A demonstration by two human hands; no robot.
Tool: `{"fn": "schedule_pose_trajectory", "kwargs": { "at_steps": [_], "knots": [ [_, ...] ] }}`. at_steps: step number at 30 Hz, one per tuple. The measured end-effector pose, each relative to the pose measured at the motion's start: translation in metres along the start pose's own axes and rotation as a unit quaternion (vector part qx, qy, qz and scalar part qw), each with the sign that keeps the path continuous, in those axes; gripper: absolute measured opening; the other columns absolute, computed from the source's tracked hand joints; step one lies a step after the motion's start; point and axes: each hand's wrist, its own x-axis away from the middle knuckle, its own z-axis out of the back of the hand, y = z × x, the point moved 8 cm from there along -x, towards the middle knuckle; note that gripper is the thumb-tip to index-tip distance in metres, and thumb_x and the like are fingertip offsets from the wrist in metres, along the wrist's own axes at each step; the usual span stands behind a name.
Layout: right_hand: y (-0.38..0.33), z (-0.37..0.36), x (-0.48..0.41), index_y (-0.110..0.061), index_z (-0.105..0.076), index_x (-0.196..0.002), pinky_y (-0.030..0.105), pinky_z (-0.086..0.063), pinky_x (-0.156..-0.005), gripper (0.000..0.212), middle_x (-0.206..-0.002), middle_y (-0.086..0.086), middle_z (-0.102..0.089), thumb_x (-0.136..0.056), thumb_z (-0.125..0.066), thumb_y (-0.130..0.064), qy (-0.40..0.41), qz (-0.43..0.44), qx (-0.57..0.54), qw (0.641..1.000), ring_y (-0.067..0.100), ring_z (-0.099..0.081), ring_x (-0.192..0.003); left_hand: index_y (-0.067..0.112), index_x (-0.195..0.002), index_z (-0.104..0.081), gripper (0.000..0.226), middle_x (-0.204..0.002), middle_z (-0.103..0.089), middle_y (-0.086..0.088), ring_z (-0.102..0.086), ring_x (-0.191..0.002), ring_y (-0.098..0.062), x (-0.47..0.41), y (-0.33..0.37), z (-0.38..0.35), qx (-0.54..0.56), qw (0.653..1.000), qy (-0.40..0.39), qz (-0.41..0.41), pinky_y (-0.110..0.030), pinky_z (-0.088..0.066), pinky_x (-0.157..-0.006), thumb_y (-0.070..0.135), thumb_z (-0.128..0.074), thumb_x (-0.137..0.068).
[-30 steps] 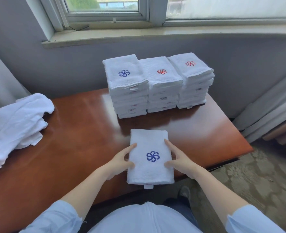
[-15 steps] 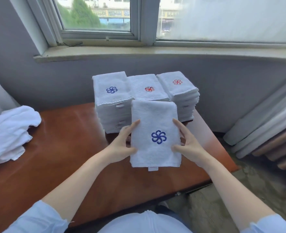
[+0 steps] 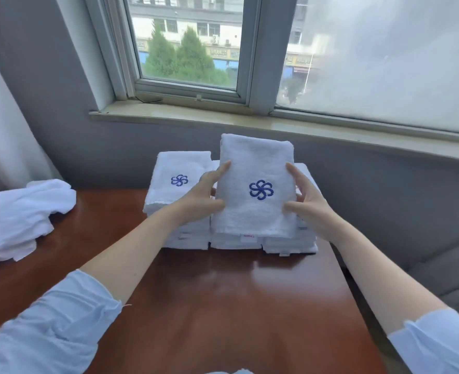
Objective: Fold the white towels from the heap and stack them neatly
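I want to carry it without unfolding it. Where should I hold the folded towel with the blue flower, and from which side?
Hold the folded towel by its two long side edges, near mid-length, one hand from each side, as the left hand and right hand do. It is a flat, layered rectangle, so pinching both edges probably keeps the layers together and level.

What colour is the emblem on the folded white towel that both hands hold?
Dark blue; the pinwheel-shaped embroidered emblem shows best in the head view.
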Motion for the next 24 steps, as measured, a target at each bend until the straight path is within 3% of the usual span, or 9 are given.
{"fn": "schedule_pose_trajectory", "kwargs": {
  "at_steps": [3, 7, 11, 13, 16, 20, 24],
  "knots": [
    [-0.003, 0.011, -0.037, -0.048, -0.031, -0.147, 0.035, -0.057, -0.084, 0.095, -0.11, -0.029, -0.067, -0.07, -0.058, -0.001, -0.013, 0.0, 0.015, 1.0, 0.012, -0.069, -0.103, 0.056, -0.15, -0.015, 0.091, -0.142, -0.029, 0.017, -0.057, -0.108, -0.011, -0.027, 0.002, 0.007, -0.002, 0.999, 0.016, 0.034, -0.014, -0.049, -0.076, 0.002, -0.051, -0.085],
    [0.009, 0.013, -0.081, -0.048, -0.032, -0.145, 0.029, -0.052, -0.083, 0.09, -0.109, -0.033, -0.066, -0.074, -0.057, 0.0, -0.038, -0.019, 0.017, 0.999, 0.007, -0.069, -0.1, 0.052, -0.152, -0.016, 0.092, -0.146, -0.03, 0.014, -0.06, -0.091, -0.008, -0.055, -0.008, 0.012, 0.003, 0.996, 0.029, 0.087, -0.011, -0.049, -0.072, -0.001, -0.046, -0.083],
    [0.025, 0.012, -0.115, -0.045, -0.032, -0.147, 0.018, -0.053, -0.072, 0.085, -0.109, -0.029, -0.067, -0.082, -0.054, 0.006, -0.047, -0.045, 0.017, 0.998, 0.003, -0.07, -0.09, 0.048, -0.153, -0.017, 0.09, -0.145, -0.039, 0.001, -0.062, -0.086, -0.007, -0.079, -0.027, 0.018, 0.001, 0.989, 0.046, 0.138, -0.012, -0.047, -0.068, -0.002, -0.044, -0.084],
    [0.033, 0.007, -0.128, -0.042, -0.03, -0.149, 0.016, -0.051, -0.072, 0.084, -0.125, -0.021, -0.061, -0.083, -0.053, 0.004, -0.058, -0.06, 0.026, 0.996, 0.005, -0.068, -0.091, 0.043, -0.155, -0.016, 0.088, -0.149, -0.038, -0.005, -0.062, -0.1, -0.014, -0.089, -0.035, 0.02, -0.034, 0.986, 0.055, 0.156, -0.01, -0.045, -0.067, -0.002, -0.043, -0.084],
    [0.045, -0.001, -0.14, -0.037, -0.027, -0.153, 0.012, -0.045, -0.063, 0.082, -0.138, -0.009, -0.052, -0.084, -0.054, -0.001, -0.072, -0.089, 0.053, 0.992, 0.006, -0.06, -0.096, 0.034, -0.157, -0.013, 0.083, -0.161, -0.016, -0.001, -0.039, -0.137, -0.022, -0.101, -0.049, 0.014, -0.141, 0.971, 0.052, 0.188, -0.021, -0.04, -0.096, 0.0, -0.042, -0.087],
    [0.061, -0.006, -0.147, -0.036, -0.025, -0.154, 0.015, -0.043, -0.06, 0.083, -0.115, -0.02, -0.05, -0.082, -0.057, -0.008, -0.079, -0.143, 0.107, 0.981, -0.002, -0.056, -0.09, 0.032, -0.157, -0.008, 0.077, -0.162, -0.006, 0.0, -0.032, -0.14, -0.026, -0.109, -0.063, 0.001, -0.239, 0.944, 0.018, 0.228, -0.032, -0.036, -0.106, 0.01, -0.042, -0.091],
    [0.061, -0.011, -0.148, -0.032, -0.019, -0.156, 0.019, -0.04, -0.061, 0.087, -0.124, -0.007, -0.05, -0.081, -0.059, -0.013, -0.1, -0.141, 0.166, 0.971, 0.009, -0.057, -0.093, 0.025, -0.158, -0.003, 0.077, -0.163, -0.004, -0.006, -0.023, -0.145, -0.029, -0.108, -0.063, -0.001, -0.288, 0.926, 0.005, 0.243, -0.037, -0.03, -0.114, 0.008, -0.04, -0.092]
  ]
}}
